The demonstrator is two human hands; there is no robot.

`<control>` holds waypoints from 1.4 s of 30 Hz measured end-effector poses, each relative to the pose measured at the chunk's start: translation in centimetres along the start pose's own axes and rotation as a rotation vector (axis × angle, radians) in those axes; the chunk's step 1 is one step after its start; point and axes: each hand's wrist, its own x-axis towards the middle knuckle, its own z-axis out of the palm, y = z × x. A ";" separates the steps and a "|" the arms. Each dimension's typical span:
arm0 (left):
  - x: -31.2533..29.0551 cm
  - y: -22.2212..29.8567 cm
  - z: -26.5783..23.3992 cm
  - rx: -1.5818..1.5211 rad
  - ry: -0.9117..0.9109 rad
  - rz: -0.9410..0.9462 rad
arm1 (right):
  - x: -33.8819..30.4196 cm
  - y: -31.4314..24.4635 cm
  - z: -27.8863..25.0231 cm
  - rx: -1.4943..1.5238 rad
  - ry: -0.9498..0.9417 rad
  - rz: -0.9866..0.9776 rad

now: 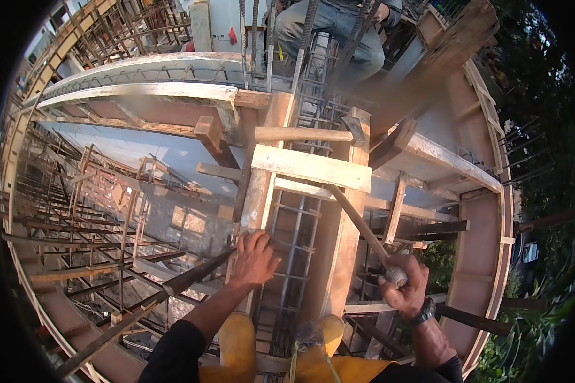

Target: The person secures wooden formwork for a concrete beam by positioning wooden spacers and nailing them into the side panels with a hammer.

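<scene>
Filling the view from 8 to 9 o'clock, a lattice of scaffold poles (128, 246) stands below, with the curved formwork beam (140, 94) above it at 10 o'clock. A dark pole (198, 272) slants up from 7 o'clock toward the left hand (254, 258), which lies at 7 o'clock, near the middle. Its fingers are loosely bent and a little apart, resting over the edge of the left plank (257, 201). Beneath that arm, between 6 and 7 o'clock, is a yellow boot (236, 338). At 6 o'clock the rebar cage (294, 247) runs down the trough between the planks. A pale board (313, 167) bridges the trough close to the centre, and just beyond it, toward 12 o'clock, a hammer (306, 135) lies crosswise, its metal head pointing to the right. Past it, a co-worker in jeans (358, 45) sits by upright bars. The right plank (346, 268) borders the cage. At 4 o'clock the right hand (407, 281) closes its fingers around a wooden handle (361, 223), which slants toward 11 o'clock to the pale board; its far end is hidden. A dark watch (424, 311) circles that wrist. Green leaves (524, 338) fill the rim at 4 o'clock.
</scene>
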 end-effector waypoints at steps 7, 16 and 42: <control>4.1 8.7 -6.0 -0.387 0.242 0.076 | 0.5 -4.3 -1.8 0.604 -0.127 0.686; 5.9 17.6 -6.8 -1.417 -0.297 -0.143 | -2.4 -1.3 2.4 0.526 -0.121 0.557; 12.0 -0.8 -0.9 -0.026 0.105 -0.030 | 4.8 5.2 3.4 0.062 -0.274 0.673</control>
